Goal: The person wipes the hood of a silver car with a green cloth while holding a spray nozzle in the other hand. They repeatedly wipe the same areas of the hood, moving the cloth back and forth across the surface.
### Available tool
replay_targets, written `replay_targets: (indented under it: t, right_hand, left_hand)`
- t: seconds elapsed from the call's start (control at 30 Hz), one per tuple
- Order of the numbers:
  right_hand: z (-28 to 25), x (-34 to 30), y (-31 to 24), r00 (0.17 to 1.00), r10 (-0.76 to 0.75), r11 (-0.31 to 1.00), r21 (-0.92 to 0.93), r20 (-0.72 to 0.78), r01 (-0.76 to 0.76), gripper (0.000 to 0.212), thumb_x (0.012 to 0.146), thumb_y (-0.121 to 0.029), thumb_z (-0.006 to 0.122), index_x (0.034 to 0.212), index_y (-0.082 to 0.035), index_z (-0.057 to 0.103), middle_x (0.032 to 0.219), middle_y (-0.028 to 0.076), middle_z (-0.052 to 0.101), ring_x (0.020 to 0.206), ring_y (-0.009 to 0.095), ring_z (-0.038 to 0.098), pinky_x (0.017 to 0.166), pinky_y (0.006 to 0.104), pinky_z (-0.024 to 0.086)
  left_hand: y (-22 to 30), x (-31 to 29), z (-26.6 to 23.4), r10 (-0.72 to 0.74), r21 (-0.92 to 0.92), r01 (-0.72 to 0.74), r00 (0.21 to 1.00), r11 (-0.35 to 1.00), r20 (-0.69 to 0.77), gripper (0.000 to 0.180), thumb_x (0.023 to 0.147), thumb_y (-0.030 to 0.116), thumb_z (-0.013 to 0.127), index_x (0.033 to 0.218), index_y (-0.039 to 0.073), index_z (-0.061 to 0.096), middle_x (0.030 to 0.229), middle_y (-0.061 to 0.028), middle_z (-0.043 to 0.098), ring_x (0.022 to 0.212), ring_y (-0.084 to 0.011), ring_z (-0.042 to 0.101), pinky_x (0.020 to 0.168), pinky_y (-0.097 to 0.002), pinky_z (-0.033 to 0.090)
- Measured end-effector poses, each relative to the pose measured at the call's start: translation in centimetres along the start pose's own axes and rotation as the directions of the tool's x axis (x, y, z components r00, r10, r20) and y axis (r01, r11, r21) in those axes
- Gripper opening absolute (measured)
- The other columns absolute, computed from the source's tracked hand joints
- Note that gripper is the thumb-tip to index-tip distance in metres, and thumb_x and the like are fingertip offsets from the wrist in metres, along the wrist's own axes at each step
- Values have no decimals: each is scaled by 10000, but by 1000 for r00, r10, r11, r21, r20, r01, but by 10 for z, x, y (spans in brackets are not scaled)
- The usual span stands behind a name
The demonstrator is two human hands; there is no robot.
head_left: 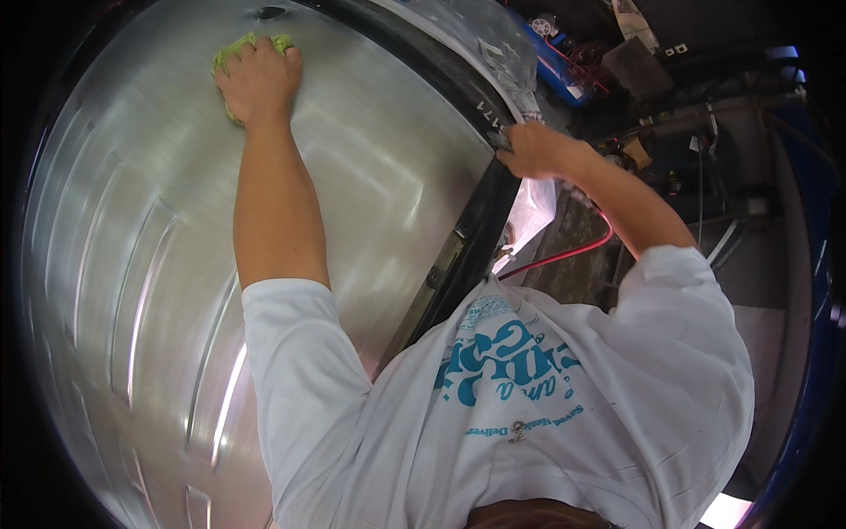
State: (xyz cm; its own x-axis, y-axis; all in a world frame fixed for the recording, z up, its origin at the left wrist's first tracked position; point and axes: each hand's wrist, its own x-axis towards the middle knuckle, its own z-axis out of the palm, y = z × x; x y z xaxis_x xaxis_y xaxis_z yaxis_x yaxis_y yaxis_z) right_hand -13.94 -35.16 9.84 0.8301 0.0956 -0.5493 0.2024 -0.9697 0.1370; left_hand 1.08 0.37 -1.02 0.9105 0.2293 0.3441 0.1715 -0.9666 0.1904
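My left hand (258,79) presses a crumpled yellow-green cloth (231,48) onto the far part of a large, curved, silvery metal panel (379,167). Its fingers curl over the cloth, which sticks out around them. At the panel's dark right border, my right hand (538,150) is closed around a tool with a grey tip (499,138). Most of that tool is hidden in my grip, so its kind is unclear. Below my right wrist curves a red hose (573,253); where it joins the tool is hard to see.
Long pressed ribs (145,300) run along the panel's left side. Clear plastic sheeting (507,48) hangs beyond the black border (463,251). Farther right are a blue machine (557,66) with red lines and a cluttered floor with assorted parts. A small dark opening (270,12) shows at the top.
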Motion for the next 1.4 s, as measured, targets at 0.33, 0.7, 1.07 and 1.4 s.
replay_targets:
  t: [0.33,0.7,1.07,1.4]
  right_hand:
    - [51,-135,-94,989,-138,933,330,-48,146,254,891,-83,647,1085,73,596,1051,308,673,922,496,710,836,531,589]
    - [67,-109,-94,986,-37,980,186,-165,68,182,856,-75,623,975,59,595,910,296,705,808,471,739,769,555,602]
    - [77,-94,-69,974,62,971,237,-217,-9,174,879,-70,608,977,74,607,911,312,718,811,489,743,737,543,613]
    - [92,-93,-60,963,96,935,354,-251,-1,183,861,-78,602,968,67,627,858,311,725,808,480,752,766,550,613]
  left_hand:
    - [-6,2,-1,-13,37,13,1000,999,21,558,974,509,497,1352,143,684,1390,-95,682,1325,-300,594,1191,-524,320]
    - [-6,5,-10,-31,29,29,996,999,80,589,966,523,494,1398,156,656,1456,-96,642,1386,-304,551,1211,-530,292]
    - [5,-1,-39,91,-10,-92,965,996,245,623,966,533,513,1418,131,662,1388,-159,690,1321,-351,617,1131,-498,442]
    - [71,7,33,599,-314,-518,749,796,282,618,942,534,562,1381,119,694,1387,-156,694,1296,-350,635,1134,-487,445]
